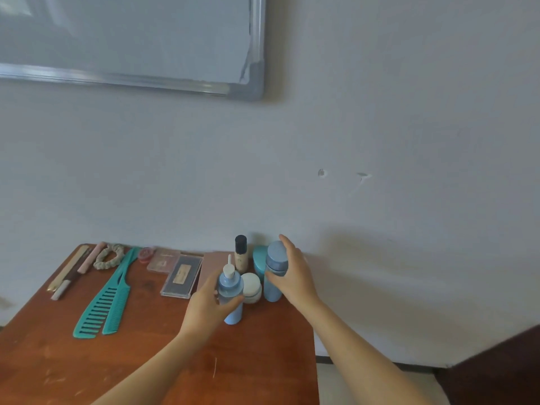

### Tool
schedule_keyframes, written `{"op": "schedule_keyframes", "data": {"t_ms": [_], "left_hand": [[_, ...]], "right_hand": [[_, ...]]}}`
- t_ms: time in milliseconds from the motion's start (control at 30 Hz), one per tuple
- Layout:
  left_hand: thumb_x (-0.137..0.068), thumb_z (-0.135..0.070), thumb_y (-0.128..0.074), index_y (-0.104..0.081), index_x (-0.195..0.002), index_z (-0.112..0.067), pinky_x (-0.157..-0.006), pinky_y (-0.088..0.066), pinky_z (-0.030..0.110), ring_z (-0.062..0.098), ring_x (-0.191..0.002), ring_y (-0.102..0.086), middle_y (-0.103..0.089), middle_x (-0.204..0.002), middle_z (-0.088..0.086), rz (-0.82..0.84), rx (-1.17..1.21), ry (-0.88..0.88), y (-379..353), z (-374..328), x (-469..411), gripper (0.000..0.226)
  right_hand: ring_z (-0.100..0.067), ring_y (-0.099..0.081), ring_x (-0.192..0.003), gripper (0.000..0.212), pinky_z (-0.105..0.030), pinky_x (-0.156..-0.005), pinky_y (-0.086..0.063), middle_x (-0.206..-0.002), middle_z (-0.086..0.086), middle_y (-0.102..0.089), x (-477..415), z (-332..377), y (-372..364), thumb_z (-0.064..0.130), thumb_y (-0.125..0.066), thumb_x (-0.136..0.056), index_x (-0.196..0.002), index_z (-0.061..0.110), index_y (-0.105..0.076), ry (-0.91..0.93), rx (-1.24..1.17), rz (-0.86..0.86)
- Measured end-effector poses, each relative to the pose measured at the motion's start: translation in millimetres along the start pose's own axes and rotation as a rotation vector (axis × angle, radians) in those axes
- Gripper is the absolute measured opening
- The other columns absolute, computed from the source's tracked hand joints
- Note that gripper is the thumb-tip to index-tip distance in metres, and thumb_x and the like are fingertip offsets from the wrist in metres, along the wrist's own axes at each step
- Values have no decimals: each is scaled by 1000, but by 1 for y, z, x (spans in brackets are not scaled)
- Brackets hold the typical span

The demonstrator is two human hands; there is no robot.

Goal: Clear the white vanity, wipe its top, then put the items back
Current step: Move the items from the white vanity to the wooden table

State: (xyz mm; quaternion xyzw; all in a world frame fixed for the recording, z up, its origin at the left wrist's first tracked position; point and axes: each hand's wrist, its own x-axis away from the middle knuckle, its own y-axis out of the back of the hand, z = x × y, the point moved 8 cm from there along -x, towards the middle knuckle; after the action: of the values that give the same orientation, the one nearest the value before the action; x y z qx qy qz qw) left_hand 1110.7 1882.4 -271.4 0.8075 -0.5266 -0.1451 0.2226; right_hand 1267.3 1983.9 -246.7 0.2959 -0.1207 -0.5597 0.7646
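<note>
**On the brown worktop, both hands close on blue bottles**

Up against the wall, the whole kit is laid out on a brown wooden worktop (pixel 263 361): two teal combs (pixel 108 293), a dark palette (pixel 181 277) and a scrunchie (pixel 108 256) off to the left, bottles clustered at the back right. How far along? Tricky call. This surface isn't white, and neither a white vanity nor a cloth is in shot. My read is that the items are set down here off the vanity, so this is either late clearing or the start of putting back. I can't tell which, or whether the wipe is done.

Now the action, a two-handed grab. The left hand (pixel 209 309) has thumb and fingers curled round the dropper bottle (pixel 230 296), pale blue with a white nozzle. The right hand (pixel 295 276) wraps the tall blue bottle (pixel 276 270) just below its cap. Both bottles stand upright; whether either is off the wood, I can't say. Between the hands sits a white jar (pixel 252 287), just beside both bottles, with a black-capped foundation bottle (pixel 241 254) behind it.
</note>
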Motion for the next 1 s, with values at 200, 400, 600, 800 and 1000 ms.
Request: {"op": "schedule_keyframes", "data": {"t_ms": [200,400,600,800,1000], "left_hand": [[-74,-20,-73,-47,-120,-24,-70,-43,23,14,-88,-56,-59,-98,-8,48,-68,-5,0,2,1,52],[-74,-29,-73,-36,-136,-22,-88,-45,27,10,-109,-51,-54,-125,-4,68,-134,32,13,21,10,73],[-79,-32,-69,-33,-139,-18,-96,-42,30,15,-118,-48,-52,-130,2,80,-163,80,24,44,20,72],[-82,-32,-65,-39,-135,-17,-98,-41,31,15,-117,-48,-52,-129,2,155,-175,9,34,57,11,61],[-84,-26,-63,-50,-126,-13,-94,-44,35,17,-110,-52,-55,-125,5,257,-121,-177,52,41,1,46]], "right_hand": [[-19,-41,-123,89,-30,-103,-35,-130,-6,-44,-2,-4,1,11,-73,-73,-144,27,-20,-11,27,78],[-19,-43,-118,99,-25,-92,-41,-124,-5,-42,23,-26,18,8,-75,-72,-138,40,-8,-49,29,-69],[-19,-36,-125,93,-18,-94,-28,-135,-9,-39,49,-38,14,8,-72,-74,-145,22,-13,-122,103,-71],[-19,-33,-129,91,-15,-94,-25,-141,-8,-32,79,-20,15,14,-69,-80,-146,23,-7,-223,192,-125],[-17,-32,-128,90,-20,-96,-30,-141,-4,-32,138,8,4,24,-64,-84,-146,27,1,-373,355,-170]]}}
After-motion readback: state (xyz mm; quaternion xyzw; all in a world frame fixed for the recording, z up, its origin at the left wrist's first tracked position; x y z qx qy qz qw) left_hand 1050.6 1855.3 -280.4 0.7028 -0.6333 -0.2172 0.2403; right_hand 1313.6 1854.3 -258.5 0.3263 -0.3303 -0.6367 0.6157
